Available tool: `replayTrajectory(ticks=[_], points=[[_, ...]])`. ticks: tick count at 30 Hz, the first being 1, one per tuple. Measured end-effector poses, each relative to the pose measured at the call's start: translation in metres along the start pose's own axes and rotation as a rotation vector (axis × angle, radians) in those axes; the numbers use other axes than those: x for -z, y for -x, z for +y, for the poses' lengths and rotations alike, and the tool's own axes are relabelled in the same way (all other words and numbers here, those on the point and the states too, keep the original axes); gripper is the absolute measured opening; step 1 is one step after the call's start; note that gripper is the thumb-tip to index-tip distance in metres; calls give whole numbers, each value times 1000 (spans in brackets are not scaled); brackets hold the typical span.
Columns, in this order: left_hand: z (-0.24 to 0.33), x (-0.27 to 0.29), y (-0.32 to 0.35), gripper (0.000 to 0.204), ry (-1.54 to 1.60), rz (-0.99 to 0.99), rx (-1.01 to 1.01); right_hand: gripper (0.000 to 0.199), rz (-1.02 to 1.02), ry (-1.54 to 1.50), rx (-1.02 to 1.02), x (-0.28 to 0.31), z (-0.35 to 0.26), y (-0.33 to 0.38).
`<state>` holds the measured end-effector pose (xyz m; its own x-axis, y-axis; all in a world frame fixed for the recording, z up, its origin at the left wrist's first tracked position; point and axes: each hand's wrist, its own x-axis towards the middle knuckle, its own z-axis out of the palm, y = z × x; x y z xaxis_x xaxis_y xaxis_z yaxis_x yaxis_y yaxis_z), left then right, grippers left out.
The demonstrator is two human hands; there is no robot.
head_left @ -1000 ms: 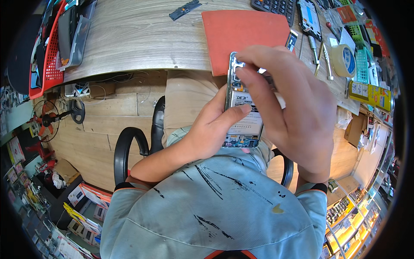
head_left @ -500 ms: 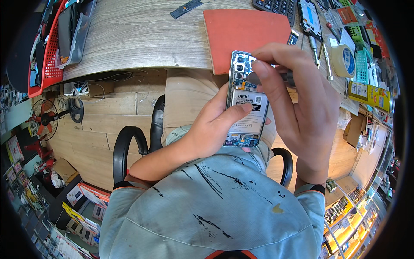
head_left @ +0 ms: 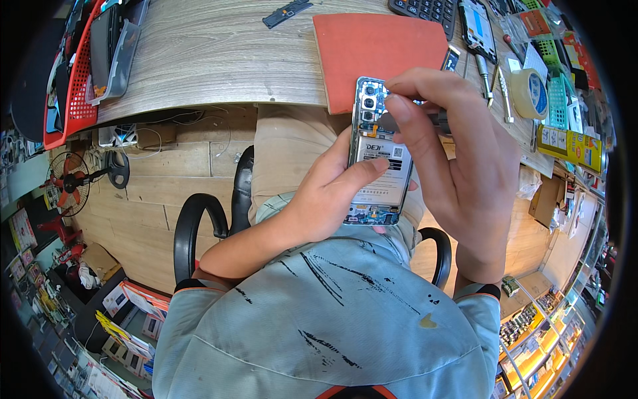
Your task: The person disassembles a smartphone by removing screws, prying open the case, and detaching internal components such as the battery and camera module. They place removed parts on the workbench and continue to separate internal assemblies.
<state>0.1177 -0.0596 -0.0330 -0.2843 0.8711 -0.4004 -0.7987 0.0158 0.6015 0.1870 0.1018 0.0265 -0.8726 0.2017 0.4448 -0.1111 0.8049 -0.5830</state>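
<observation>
An open phone is over the lap, near the table. The left hand has its grip around the sides; the right hand pinches a dark tool. The phone looks light, stiff and easy to break, so hold its edges.

Phone batt looks smooth, desk matt w/ woodgrain, shirt cloth.

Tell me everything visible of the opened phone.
Its back off, the slim silver-rimmed phone shows a pale battery, blue circuit boards above and below, an orange strip and three lenses in a column. The left hand grips it above the lap, top toward the desk, thumb on the battery. The right hand, holding a tool, hides its upper right; contact there is unclear.
</observation>
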Motion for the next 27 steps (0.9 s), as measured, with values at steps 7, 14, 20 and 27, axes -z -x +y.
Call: replayTrajectory(ticks=[7, 14, 20, 27], points=[[-15, 9, -5, 47, -102, -14, -166, 19, -129, 177, 13, 6, -12, -4], [-17, 13, -7, 44, -250, 10, -210, 25, -378, 163, 38, 28, -13, -27], [-13, 8, -4, 42, -40, -43, -125, 26, -457, 204, 52, 34, -14, -40], [-11, 8, -5, 42, -44, -54, -118, 29, -390, 119, 72, 31, -14, -40]])
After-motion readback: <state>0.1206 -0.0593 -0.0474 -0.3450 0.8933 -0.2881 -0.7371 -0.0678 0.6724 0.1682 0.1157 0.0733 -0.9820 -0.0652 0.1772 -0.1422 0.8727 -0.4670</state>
